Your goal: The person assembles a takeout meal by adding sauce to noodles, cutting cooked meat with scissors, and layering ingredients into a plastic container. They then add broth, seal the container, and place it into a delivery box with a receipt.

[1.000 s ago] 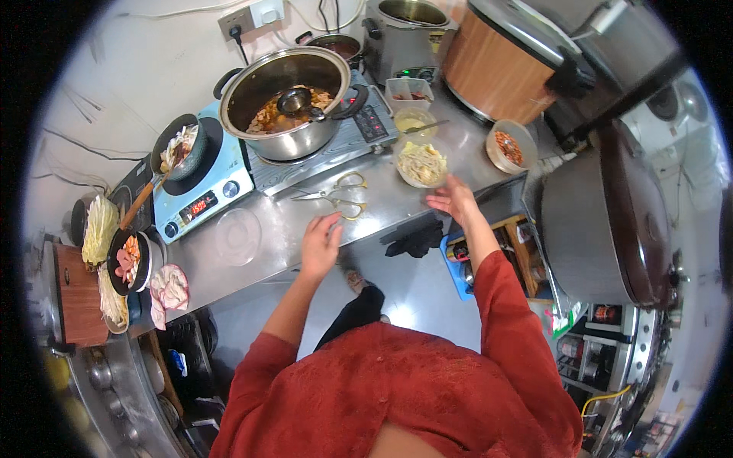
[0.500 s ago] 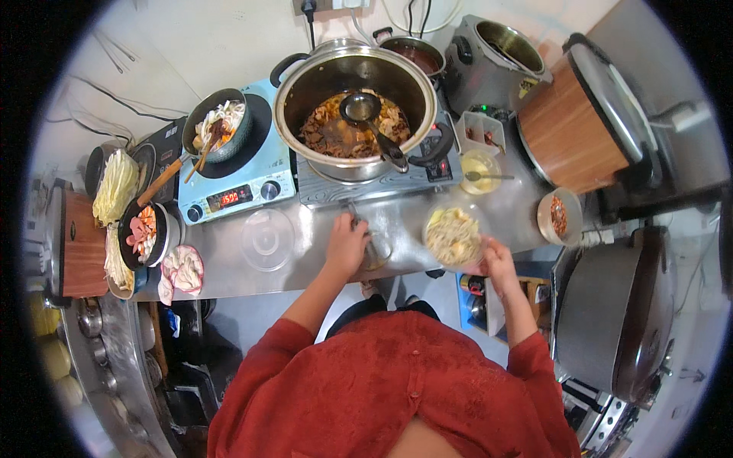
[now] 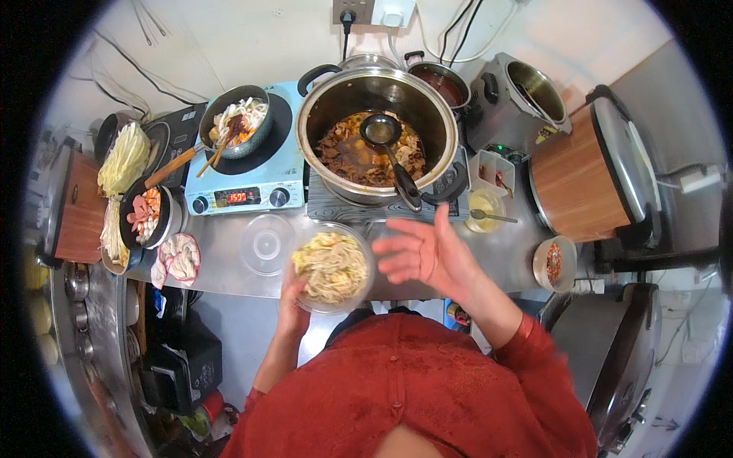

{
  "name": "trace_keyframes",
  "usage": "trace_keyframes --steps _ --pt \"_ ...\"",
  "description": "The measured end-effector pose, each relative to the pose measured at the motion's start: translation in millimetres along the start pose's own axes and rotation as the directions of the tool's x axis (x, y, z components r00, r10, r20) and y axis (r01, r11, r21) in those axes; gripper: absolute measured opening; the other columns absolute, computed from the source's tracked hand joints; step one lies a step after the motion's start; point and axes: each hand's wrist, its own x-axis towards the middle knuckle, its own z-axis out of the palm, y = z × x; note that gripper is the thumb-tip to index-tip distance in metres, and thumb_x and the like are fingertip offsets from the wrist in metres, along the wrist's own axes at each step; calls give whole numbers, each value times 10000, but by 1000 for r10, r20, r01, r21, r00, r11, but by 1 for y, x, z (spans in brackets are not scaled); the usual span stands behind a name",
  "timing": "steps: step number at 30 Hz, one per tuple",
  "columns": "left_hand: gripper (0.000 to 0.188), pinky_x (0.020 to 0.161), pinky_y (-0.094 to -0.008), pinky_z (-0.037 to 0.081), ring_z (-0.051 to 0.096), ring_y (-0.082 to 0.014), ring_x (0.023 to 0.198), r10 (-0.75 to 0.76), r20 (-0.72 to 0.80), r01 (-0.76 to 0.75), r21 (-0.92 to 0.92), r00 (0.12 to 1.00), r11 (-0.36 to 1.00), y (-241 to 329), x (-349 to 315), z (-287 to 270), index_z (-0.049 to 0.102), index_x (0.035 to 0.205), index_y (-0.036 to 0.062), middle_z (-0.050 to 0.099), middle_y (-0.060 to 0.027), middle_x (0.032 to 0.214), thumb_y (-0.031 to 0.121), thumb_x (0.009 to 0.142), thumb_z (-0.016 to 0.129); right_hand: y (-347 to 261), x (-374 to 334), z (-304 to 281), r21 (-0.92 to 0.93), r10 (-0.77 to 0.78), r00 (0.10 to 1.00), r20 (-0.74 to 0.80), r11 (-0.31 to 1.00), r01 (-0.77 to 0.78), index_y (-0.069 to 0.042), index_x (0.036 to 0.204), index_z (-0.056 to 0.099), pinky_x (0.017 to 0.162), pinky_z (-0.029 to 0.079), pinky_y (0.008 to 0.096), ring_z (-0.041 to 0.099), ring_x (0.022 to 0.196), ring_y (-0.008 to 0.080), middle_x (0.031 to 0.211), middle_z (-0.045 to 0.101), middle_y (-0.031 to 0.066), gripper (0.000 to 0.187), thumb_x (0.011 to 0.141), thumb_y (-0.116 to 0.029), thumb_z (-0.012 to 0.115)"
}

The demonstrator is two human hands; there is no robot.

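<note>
My left hand [image 3: 294,294] grips the near left rim of a clear round plastic bowl [image 3: 365,299], held at the counter's front edge. Pale noodles [image 3: 336,271] with yellowish pieces fill it. Just right of the bowl, my right hand [image 3: 427,256] is open, palm turned up and fingers spread, holding nothing. Beyond both hands stands a big steel pot [image 3: 305,164] of brown broth and meat. A black-handled ladle [image 3: 382,131] rests inside it, its handle leaning over the near rim. A clear round lid [image 3: 271,244] lies flat on the counter, left of the bowl.
At the left, a small pan [image 3: 263,126] of food with chopsticks sits on a blue induction cooker [image 3: 221,179]. Beside it are a dark pan [image 3: 131,221], a cloth [image 3: 177,259] and cabbage [image 3: 124,162]. Rightward stand a spice bowl [image 3: 565,271], a spoon tub [image 3: 487,206] and a wood-patterned cooker [image 3: 584,179].
The noodle bowl has moved left, from my right hand into my left. My right hand has let go and opened. My left hand has left the counter spot below the pot.
</note>
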Motion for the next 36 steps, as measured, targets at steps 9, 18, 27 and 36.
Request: trace_keyframes --steps 9,18,27,36 --pt "692 1113 -382 317 390 -257 1351 199 -235 -219 -64 951 974 19 7 6 245 1499 43 380 -130 1481 243 889 503 -126 71 -11 -286 1 877 -480 945 -157 21 1163 524 523 493 251 585 615 151 848 642 105 298 901 -117 557" --pt "699 1119 -387 310 388 -260 1352 266 -270 -290 -52 925 956 22 22 11 245 1501 40 372 -137 1483 252 891 513 -113 78 -20 -869 -321 933 160 -494 -21 21 1240 485 760 525 479 647 873 414 932 654 258 439 894 -222 604" --pt "700 1119 -411 326 390 -282 1352 279 -257 -315 -108 925 943 26 35 18 243 1495 32 372 -148 1479 229 885 525 -149 27 -20 -794 -282 921 269 -607 45 -19 1203 538 719 523 481 651 827 393 923 666 213 353 901 -193 595" --pt "686 1118 -412 323 402 -273 1341 289 -259 -321 -91 922 943 29 43 26 237 1494 31 386 -145 1467 255 914 526 -149 51 -34 -922 -307 950 57 -381 -67 -29 1260 550 728 517 465 658 823 396 933 664 250 388 944 -255 529"
